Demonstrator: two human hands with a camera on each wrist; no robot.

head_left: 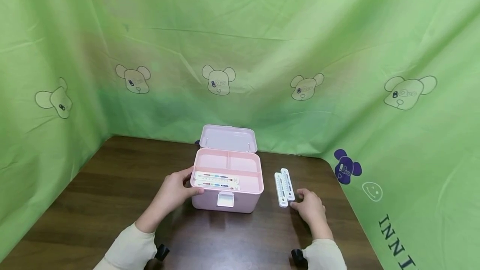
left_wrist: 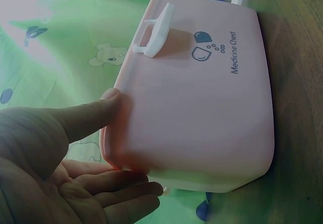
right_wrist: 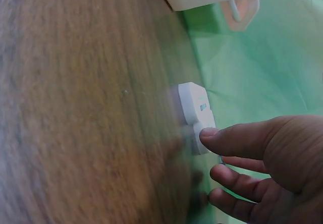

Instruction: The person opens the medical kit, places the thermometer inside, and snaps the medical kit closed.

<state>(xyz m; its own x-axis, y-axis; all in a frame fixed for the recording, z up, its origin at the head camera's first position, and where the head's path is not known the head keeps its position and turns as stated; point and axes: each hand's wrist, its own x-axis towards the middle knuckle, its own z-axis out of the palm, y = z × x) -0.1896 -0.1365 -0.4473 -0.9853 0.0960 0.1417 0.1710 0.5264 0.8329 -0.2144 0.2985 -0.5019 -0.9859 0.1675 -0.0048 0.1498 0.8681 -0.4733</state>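
Observation:
A pink medicine chest (head_left: pixel 228 201) stands with its lid raised, "Medicine Chest" printed on its front. My left hand (head_left: pixel 173 191) holds its left front corner, thumb on the front rim, fingers along the left side. Inside the front compartment lie two white, flat thermometers (head_left: pixel 216 177), with printed scales and coloured marks. Two more white thermometers lie side by side on the table right of the chest, a left one (head_left: pixel 281 190) and a right one (head_left: pixel 287 184). Beside their near ends is my right hand (head_left: pixel 310 208), fingers loosely bent and apart; whether its thumb touches the right one, I cannot tell.
The lid (head_left: pixel 228 138) leans back behind the chest. A white latch (head_left: pixel 226 199) hangs on the front. Dividers split the tray (head_left: pixel 228 159) into compartments. Green patterned cloth (head_left: pixel 262 53) surrounds the dark wooden table (head_left: pixel 131 170) at the back and sides.

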